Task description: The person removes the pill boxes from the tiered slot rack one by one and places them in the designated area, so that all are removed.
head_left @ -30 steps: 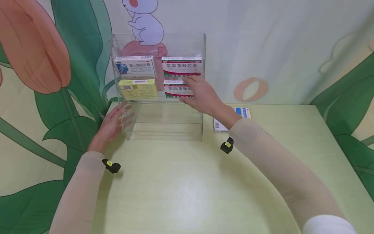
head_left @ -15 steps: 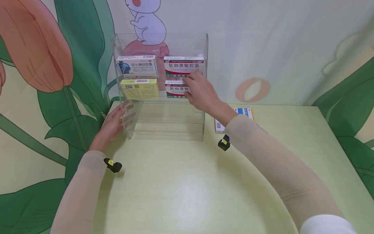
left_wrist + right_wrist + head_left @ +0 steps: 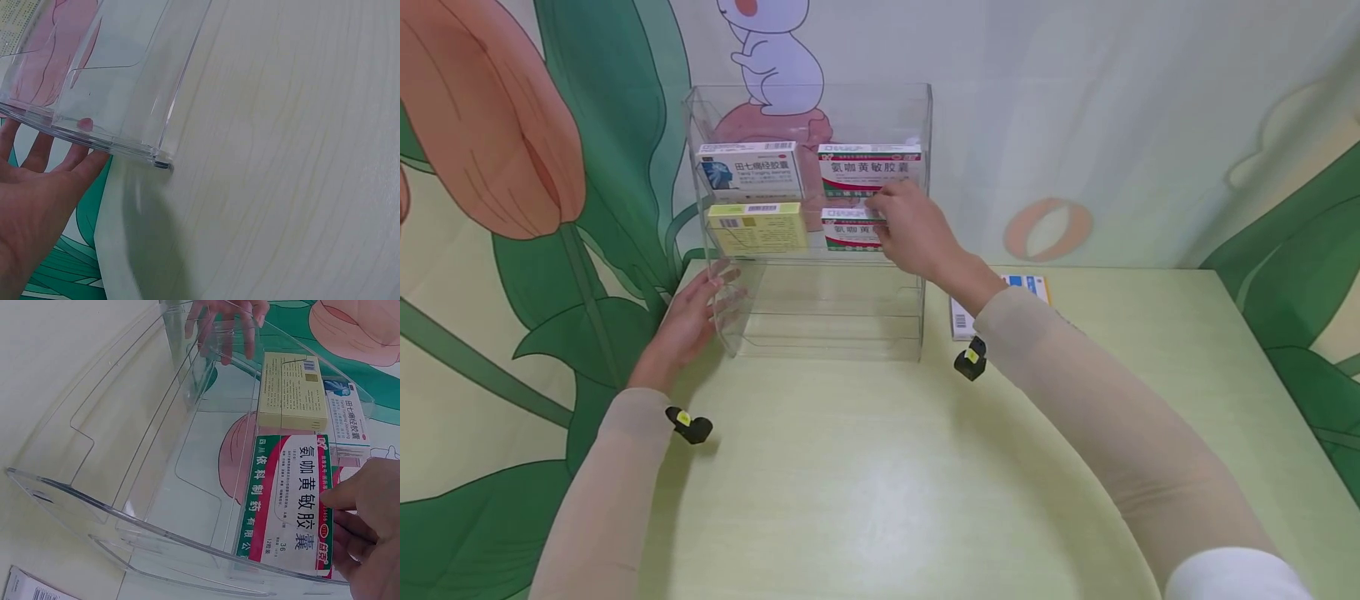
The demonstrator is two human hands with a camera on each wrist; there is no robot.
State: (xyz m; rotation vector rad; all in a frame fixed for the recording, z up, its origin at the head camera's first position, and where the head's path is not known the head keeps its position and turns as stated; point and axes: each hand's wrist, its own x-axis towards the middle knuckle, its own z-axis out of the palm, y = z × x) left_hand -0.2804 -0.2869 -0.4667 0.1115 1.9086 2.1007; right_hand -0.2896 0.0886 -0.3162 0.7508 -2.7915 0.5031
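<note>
Behind everything hangs a big wall picture [image 3: 512,167] with green leaves, an orange flower and a white rabbit, and in front of it stands a pale green table [image 3: 865,483] with a fine wood grain. On the table's far part, close to the wall, stands a clear acrylic shelf rack [image 3: 808,225] with stepped tiers, so each box in it shows its front. The left hand [image 3: 688,321] lies with straight, spread fingers flat against the rack's left wall near the base; I judge it steadies the light rack so it does not slide. The right hand [image 3: 913,233] reaches into the middle tier on the right, and its fingers rest on the front of the red-and-green box [image 3: 294,500] standing there; the thumb lies against the box edge, but whether it really pinches the box I cannot tell. Above it stands a second red-and-green box [image 3: 868,171], beside that a blue-and-white box [image 3: 748,171], and under this a yellow box [image 3: 756,229]. The two lower tiers hold nothing. The tier's clear front lip stands before the box. Right of the rack, partly hidden by the right sleeve, a white-and-blue box [image 3: 1000,304] lies flat on the table.
</note>
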